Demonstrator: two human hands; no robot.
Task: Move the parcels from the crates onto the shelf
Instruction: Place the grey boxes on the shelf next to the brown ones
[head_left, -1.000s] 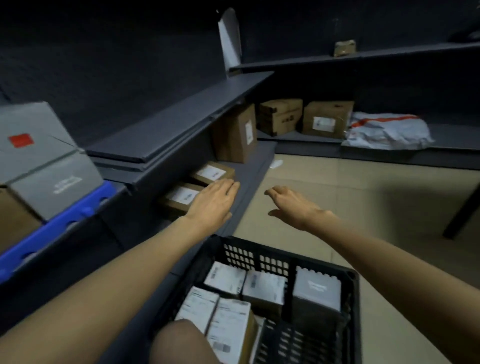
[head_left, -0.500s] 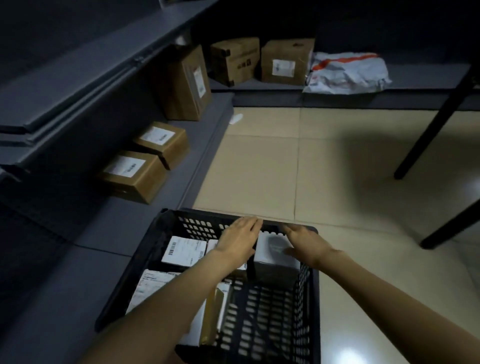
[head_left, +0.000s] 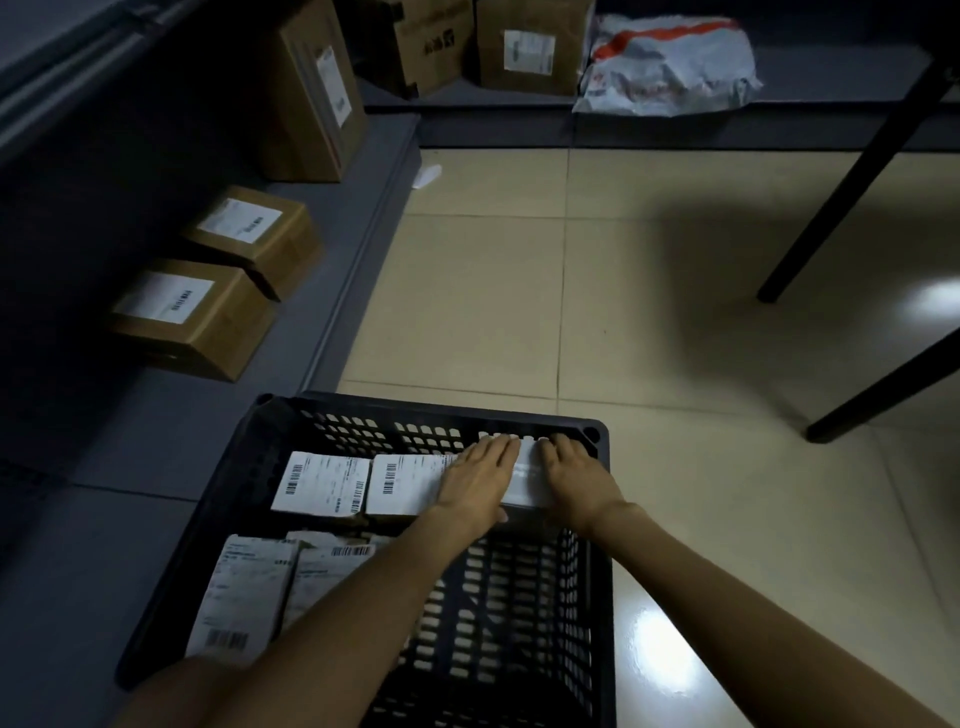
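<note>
Now | left hand (head_left: 475, 480) + right hand (head_left: 576, 478) grip grey parcel (head_left: 524, 480) from both sides | inside black crate (head_left: 597, 571)

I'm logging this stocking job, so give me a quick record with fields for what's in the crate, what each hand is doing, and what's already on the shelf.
container: black perforated plastic crate on the tiled floor
crate contents: grey box parcel at the far right corner; white-labelled flat parcels on the left
left hand: on the grey box's left side
right hand: on its right side
grip: box not visibly lifted
shelf: dark grey low shelf holding two small brown cardboard boxes
</note>
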